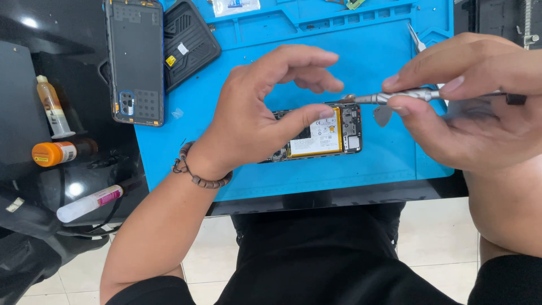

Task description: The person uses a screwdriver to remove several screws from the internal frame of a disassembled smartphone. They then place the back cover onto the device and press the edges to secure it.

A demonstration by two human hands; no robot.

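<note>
Well to the left of the left hand's grip, a small glue bottle with a pale nozzle (52, 107), an orange-capped vial (53, 153) and a white tube with a pink label (89, 203) are being left lying on the glossy black surface (84, 73). Above and to the left of that grip, a dark plastic back cover (135, 59) with a camera cut-out and a ribbed black case (189, 42) are resting partly on the smooth blue rubber mat (367, 51), whose moulded compartments along the far edge are holding only a few small parts too tiny to tell.

The left hand (254, 118) is being held arched over the opened phone (322, 133), with a beaded bracelet (197, 175) worn at the wrist; the thumb tip is being pressed on the yellow-edged battery (317, 138), the curled fingers are touching nothing, so this grip is open.

To the right, the right hand (468, 96) is being closed in a pinch grip on a slim metal screwdriver (395, 97), whose tip is being set at the phone's top edge, just beside the left thumb. A grey pick (382, 114) is lying just below the shaft.
</note>
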